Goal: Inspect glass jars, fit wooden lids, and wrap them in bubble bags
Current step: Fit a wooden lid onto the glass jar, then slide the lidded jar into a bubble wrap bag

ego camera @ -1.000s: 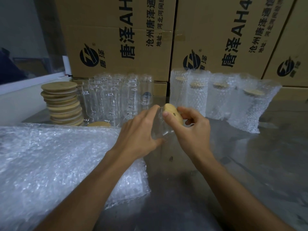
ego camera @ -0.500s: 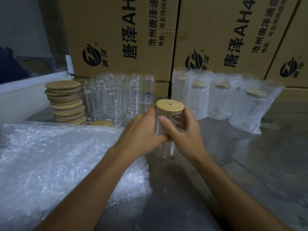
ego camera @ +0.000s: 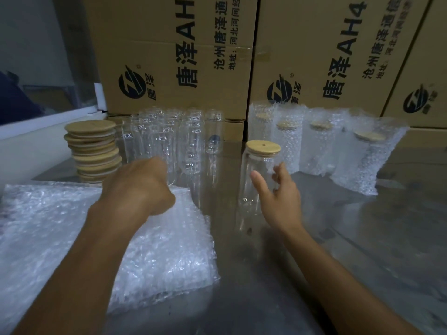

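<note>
A clear glass jar (ego camera: 251,189) with a round wooden lid (ego camera: 263,147) stands upright on the metal table. My right hand (ego camera: 280,201) holds it from the right, thumb across the front and fingers behind. My left hand (ego camera: 142,187) hovers over the far corner of a pile of bubble bags (ego camera: 96,238). Its fingers curl downward and are hidden by the back of the hand, so any hold on a bag is not visible. Several bare jars (ego camera: 174,139) stand behind, beside a stack of wooden lids (ego camera: 93,151).
Several lidded jars wrapped in bubble bags (ego camera: 333,148) stand at the back right. Large printed cardboard boxes (ego camera: 183,56) form a wall behind everything. A white ledge (ego camera: 29,141) runs along the left. The steel table (ego camera: 362,238) extends to the right and front.
The jar was turned upright with the lid on and set on the table. My left hand let go of it and moved left to the bubble bags. My right hand stays on the jar.
</note>
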`<action>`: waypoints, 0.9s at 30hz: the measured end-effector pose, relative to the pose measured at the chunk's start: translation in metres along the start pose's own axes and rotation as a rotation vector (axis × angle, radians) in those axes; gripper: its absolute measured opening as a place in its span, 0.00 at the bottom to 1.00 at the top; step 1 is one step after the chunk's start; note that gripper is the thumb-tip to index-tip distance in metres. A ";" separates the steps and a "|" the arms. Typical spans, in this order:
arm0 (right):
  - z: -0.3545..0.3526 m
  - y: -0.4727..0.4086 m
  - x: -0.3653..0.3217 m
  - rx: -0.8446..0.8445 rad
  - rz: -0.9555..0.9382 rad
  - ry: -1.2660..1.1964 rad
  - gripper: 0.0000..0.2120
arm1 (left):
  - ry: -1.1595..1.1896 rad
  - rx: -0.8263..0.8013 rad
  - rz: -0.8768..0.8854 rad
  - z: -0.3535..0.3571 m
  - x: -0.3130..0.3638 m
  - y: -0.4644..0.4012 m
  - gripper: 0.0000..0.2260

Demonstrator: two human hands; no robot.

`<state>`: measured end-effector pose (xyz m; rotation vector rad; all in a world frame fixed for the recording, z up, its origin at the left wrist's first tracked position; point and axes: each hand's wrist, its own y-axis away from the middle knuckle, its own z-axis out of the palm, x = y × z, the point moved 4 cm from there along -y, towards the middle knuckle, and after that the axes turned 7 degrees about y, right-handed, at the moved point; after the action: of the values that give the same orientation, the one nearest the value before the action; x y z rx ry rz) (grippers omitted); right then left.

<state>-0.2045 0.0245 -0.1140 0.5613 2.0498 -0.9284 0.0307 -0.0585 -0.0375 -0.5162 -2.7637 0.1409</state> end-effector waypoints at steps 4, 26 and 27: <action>-0.004 -0.001 0.004 0.117 0.047 0.055 0.29 | -0.034 -0.203 -0.086 0.007 -0.004 0.001 0.19; 0.027 0.025 -0.030 -0.435 0.154 -0.607 0.09 | 0.565 0.304 0.639 0.030 0.059 0.014 0.11; 0.026 0.024 -0.028 -0.415 0.177 -0.594 0.11 | 0.557 0.274 0.615 0.037 0.060 0.013 0.14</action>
<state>-0.1601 0.0175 -0.1119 0.1997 1.5551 -0.4645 -0.0298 -0.0261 -0.0562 -1.1140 -1.9409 0.4336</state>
